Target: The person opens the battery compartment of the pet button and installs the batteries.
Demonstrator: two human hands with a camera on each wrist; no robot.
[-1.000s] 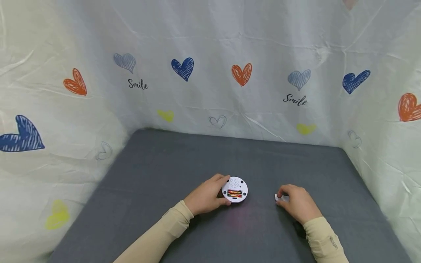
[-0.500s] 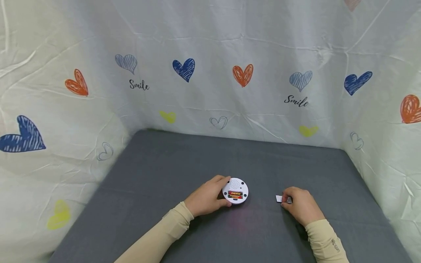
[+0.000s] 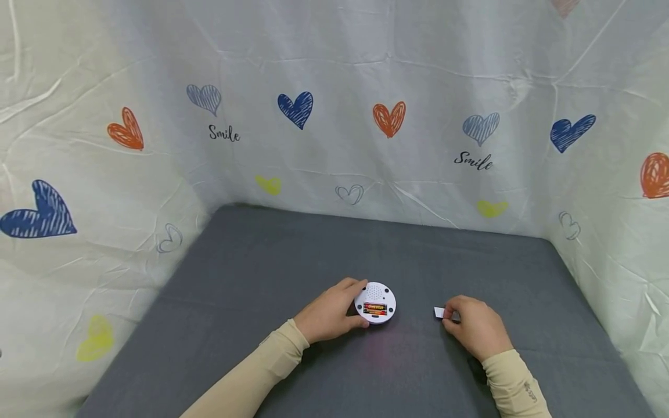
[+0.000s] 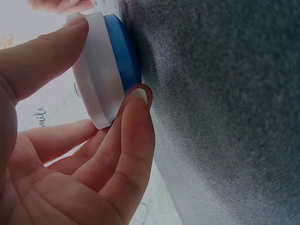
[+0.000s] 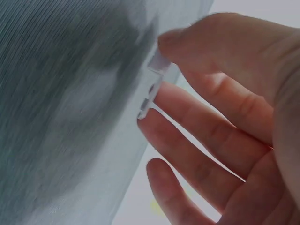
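Observation:
A round white device (image 3: 373,292) lies on the dark cloth with its underside up. Two red-and-gold batteries (image 3: 375,309) sit side by side in its uncovered compartment. My left hand (image 3: 328,314) grips the device from its left edge. The left wrist view shows the white body (image 4: 96,70) and a blue part (image 4: 123,54) facing the cloth. To the right, above the cloth, my right hand (image 3: 479,326) pinches a small white battery cover (image 3: 439,313) between thumb and fingers. In the right wrist view the cover (image 5: 157,65) is seen nearly edge-on, partly behind the thumb.
A dark grey cloth (image 3: 292,249) covers the table. White curtains (image 3: 334,52) printed with hearts and "Smile" enclose it at the back and both sides. A faint reddish glow (image 3: 378,351) shows on the cloth in front of the device.
The right fingers have shifted their hold on the cover, and the hand moved slightly right, then a little back left. The left hand and the device have stayed put.

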